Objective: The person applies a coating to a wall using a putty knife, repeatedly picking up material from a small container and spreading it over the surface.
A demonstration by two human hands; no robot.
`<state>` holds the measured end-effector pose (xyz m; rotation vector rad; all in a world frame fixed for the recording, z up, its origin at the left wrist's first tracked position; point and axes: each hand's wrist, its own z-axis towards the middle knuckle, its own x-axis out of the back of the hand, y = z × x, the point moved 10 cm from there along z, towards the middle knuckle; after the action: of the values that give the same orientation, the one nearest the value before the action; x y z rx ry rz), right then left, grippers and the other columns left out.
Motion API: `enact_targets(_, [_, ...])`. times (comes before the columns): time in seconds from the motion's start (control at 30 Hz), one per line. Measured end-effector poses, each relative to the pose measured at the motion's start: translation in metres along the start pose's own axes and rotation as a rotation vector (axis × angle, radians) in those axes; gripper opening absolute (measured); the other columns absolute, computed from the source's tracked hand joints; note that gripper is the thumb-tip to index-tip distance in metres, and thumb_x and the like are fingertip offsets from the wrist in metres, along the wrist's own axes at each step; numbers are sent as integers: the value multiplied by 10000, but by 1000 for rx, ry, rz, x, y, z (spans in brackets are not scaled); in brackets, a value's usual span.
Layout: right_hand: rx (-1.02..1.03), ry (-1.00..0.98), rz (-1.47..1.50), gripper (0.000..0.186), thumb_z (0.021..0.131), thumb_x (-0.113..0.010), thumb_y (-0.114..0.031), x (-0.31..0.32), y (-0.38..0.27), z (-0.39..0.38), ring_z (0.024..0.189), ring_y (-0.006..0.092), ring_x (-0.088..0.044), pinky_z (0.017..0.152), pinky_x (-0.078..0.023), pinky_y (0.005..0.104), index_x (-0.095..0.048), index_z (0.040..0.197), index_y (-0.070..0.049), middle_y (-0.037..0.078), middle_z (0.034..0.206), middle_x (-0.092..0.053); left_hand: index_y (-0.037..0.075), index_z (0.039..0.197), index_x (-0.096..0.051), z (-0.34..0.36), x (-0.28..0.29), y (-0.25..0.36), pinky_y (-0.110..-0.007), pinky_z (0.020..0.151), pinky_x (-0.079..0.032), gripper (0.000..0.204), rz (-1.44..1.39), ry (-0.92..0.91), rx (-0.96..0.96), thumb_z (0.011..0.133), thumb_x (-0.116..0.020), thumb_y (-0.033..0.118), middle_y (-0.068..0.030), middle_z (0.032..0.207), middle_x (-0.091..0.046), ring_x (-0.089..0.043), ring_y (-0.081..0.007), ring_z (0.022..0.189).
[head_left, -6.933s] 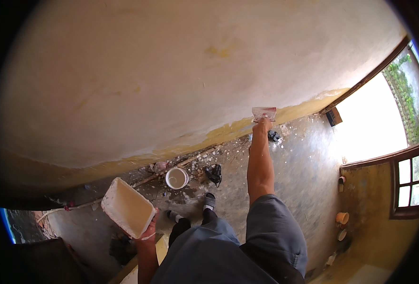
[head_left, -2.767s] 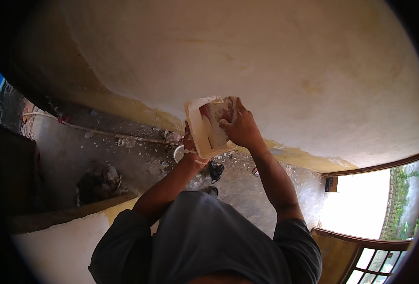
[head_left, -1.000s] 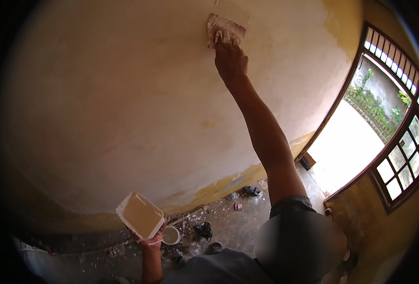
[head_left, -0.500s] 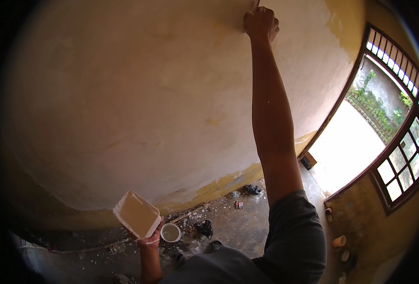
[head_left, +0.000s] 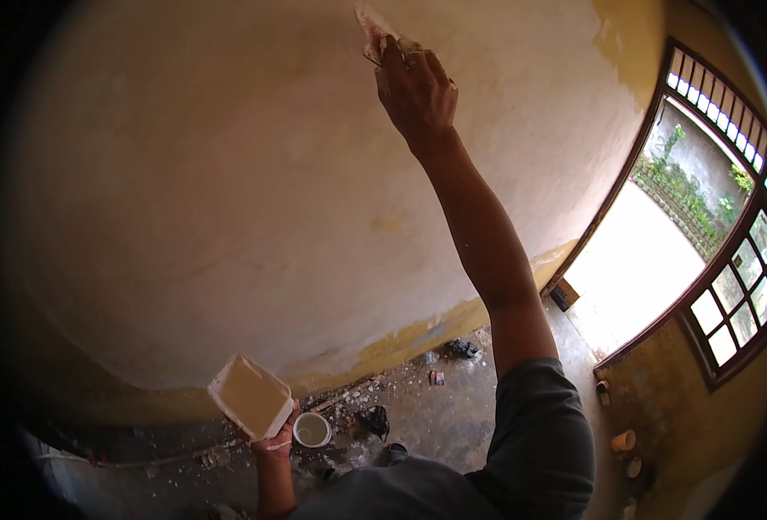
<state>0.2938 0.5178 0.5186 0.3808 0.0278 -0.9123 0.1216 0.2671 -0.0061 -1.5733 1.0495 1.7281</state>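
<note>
Raised high on the pale, patchy wall point(head_left: 193, 173), my right hand point(head_left: 418, 95) is closed round a flat spreading blade point(head_left: 375, 35) smeared with pinkish-white paste, its face against the plaster near the top of the view. My left hand point(head_left: 275, 438), low at the lower left, grips a rectangular white plastic tub point(head_left: 249, 394) from below; the tub holds smooth beige paste and its rim is crusted. Just right of that hand a round white bucket point(head_left: 312, 430) with pale liquid stands on the floor.
A black plastic bag point(head_left: 373, 420), debris, a long pipe point(head_left: 141, 458) and a small box point(head_left: 437, 378) lie on the stained floor point(head_left: 427, 407). At right are an open doorway point(head_left: 626, 243), a framed window point(head_left: 734, 303), a cardboard box point(head_left: 564, 293) and orange pots point(head_left: 622, 440).
Earlier both hands met at the tub; since then my right arm has reached up the wall. Over the last half second the blade has swept left and slightly down, while the tub stayed low.
</note>
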Motion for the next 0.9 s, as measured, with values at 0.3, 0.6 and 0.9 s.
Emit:
enact_targets(0.3, [-305, -261, 87, 368, 785, -632, -118, -12, 132, -128, 994, 313, -645, 848, -555, 414, -678, 1149, -145, 111, 974, -700, 145, 1368, -485, 6, -28, -20, -671, 942, -468, 678, 7, -53, 27, 872, -550, 602, -136, 1322, -574, -567, -402, 1182])
enact_targets(0.6, [-852, -507, 51, 294, 794, -594, -241, -59, 180, -25, 936, 365, -677, 835, -547, 444, -673, 975, -23, 213, 994, -690, 171, 1377, -483, 4, -23, -21, -691, 940, -451, 671, 52, -59, 22, 864, -565, 594, -113, 1336, -568, -564, -403, 1189])
enact_targets(0.9, [-234, -532, 336, 120, 812, -622, -147, -41, -25, -33, 758, 326, -671, 650, -559, 428, -671, 891, -70, 134, 841, -650, 187, 1381, -482, 3, -3, -12, -697, 918, -458, 701, 7, 34, -4, 841, -566, 626, -106, 1336, -567, -563, -413, 1183])
